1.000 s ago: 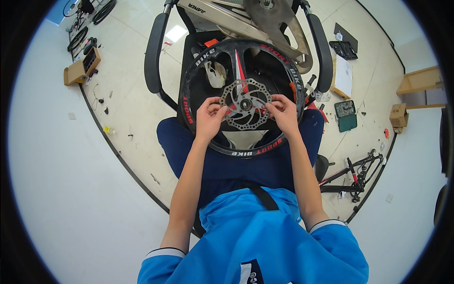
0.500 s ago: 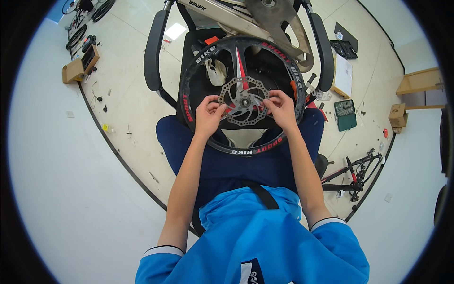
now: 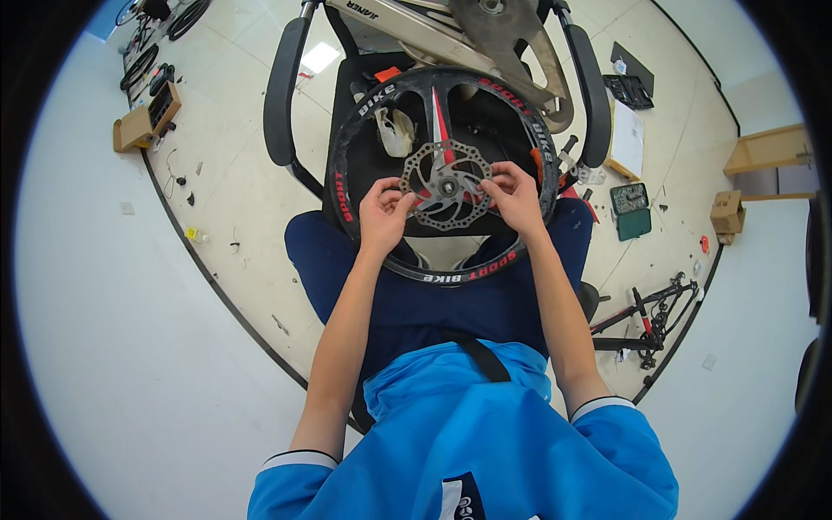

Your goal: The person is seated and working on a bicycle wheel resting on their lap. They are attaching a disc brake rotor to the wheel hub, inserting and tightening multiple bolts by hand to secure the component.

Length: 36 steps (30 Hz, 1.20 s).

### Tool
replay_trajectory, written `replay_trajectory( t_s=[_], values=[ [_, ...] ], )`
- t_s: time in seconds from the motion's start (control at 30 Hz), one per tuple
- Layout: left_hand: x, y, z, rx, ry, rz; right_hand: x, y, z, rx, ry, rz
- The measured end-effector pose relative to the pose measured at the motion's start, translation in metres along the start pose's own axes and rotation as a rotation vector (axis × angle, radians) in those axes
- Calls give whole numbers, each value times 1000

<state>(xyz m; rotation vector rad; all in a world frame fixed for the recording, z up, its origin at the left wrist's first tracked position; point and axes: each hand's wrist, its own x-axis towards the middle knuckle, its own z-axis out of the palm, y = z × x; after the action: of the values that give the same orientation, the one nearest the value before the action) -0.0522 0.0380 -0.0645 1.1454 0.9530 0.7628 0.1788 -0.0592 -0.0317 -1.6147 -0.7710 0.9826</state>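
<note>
A black bicycle wheel (image 3: 347, 165) with red spokes lies flat on my lap and on the black chair seat in front of me. A perforated silver brake disc (image 3: 440, 206) sits on its hub. My left hand (image 3: 384, 215) pinches the disc's left edge with its fingertips. My right hand (image 3: 513, 198) grips the disc's right edge. Both forearms reach up from the lower edge of the view.
A black armchair (image 3: 279, 95) stands ahead, with a silver bicycle frame (image 3: 451, 26) lying across it. Tool cases (image 3: 631, 211) and cardboard boxes (image 3: 139, 126) lie on the floor at right and upper left. A black bicycle part (image 3: 646, 316) lies at lower right.
Both hands have shifted slightly around the brake disc's rim, and the view has tilted a little. The wheel stays on my lap.
</note>
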Motion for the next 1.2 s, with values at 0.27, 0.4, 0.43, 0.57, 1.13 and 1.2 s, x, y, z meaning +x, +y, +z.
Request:
replay_trajectory(
  t_s=[0.27,0.4,0.43,0.57,1.13,1.2],
  values=[
    [4,4,1,11,-6,39,-8,5,5,56,39,16],
    [4,5,2,12,9,31,-4,7,3,32,30,3],
    [4,5,2,9,8,36,-3,8,2,31,28,-2],
    [4,4,3,-2,13,38,0,11,0,23,16,-11],
    [-9,-2,8,-29,52,3,6,0,2,-5,12,-40],
    [-9,-1,8,-19,51,-5,7,2,2,0,11,-47]
  ],
)
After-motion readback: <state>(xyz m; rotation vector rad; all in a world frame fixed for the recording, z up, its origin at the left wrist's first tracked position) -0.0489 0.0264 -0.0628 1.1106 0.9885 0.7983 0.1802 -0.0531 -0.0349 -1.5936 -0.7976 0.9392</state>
